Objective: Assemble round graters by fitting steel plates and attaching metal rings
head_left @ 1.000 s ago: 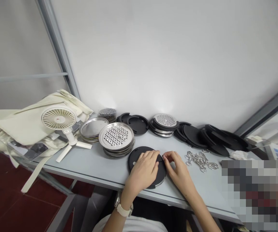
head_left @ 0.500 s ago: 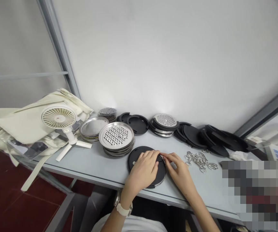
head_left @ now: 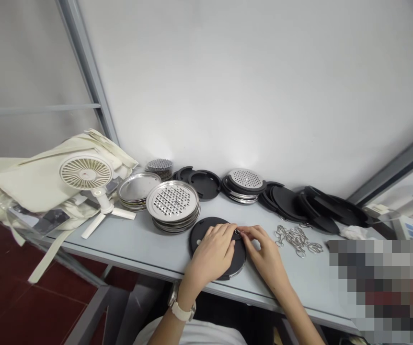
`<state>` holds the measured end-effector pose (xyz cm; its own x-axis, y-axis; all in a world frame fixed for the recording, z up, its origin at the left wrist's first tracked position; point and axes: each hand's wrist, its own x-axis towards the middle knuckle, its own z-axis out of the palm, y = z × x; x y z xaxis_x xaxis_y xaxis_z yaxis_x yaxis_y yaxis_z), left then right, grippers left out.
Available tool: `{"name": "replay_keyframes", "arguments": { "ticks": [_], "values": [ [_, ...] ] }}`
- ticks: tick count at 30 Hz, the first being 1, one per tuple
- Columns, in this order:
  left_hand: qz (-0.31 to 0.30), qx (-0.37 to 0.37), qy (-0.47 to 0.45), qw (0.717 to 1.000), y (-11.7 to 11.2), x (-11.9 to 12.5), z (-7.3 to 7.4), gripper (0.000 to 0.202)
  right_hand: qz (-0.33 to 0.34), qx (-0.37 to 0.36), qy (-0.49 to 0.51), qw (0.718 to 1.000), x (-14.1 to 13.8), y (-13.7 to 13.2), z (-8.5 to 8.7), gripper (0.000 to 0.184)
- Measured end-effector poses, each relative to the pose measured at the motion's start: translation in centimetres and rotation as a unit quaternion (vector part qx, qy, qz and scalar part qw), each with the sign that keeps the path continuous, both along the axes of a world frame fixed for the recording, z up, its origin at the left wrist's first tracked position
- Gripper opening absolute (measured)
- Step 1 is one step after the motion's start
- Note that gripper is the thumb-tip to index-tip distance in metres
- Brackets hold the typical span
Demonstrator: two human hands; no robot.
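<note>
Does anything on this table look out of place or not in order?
Yes: the cream cloth bag sprawls over the left end of the table, its strap dangling off the edge, and a white fan stands against it, messy beside the stacked metal discs.

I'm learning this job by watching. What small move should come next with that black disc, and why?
Probably ease the small metal clip down onto the black disc with the right hand's fingers, while the left hand holds the disc flat. Those fingers pinch the clip right at the disc, and the left hand already lies across it.
</note>
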<state>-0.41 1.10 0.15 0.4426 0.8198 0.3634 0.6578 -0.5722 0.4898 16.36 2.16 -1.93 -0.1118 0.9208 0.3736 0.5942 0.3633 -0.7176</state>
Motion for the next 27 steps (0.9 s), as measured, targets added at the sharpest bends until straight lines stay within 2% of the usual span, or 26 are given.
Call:
{"name": "replay_keyframes", "arguments": {
  "ticks": [6, 12, 27],
  "values": [
    [0.001, -0.002, 0.001, 1.000, 0.02, 0.00, 0.08, 0.035, -0.007, -0.001, -0.044, 0.999, 0.03, -0.05, -0.07, 0.021],
    [-0.002, -0.004, 0.005, 1.000, -0.04, 0.04, 0.14, 0.036, 0.016, -0.046, -0.030, 0.998, -0.11, -0.36, 0.00, 0.016],
    [-0.002, -0.005, 0.011, 1.000, -0.07, 0.09, 0.04, 0.038, 0.052, -0.073, -0.034, 0.995, -0.03, -0.38, 0.04, 0.014]
  ]
}}
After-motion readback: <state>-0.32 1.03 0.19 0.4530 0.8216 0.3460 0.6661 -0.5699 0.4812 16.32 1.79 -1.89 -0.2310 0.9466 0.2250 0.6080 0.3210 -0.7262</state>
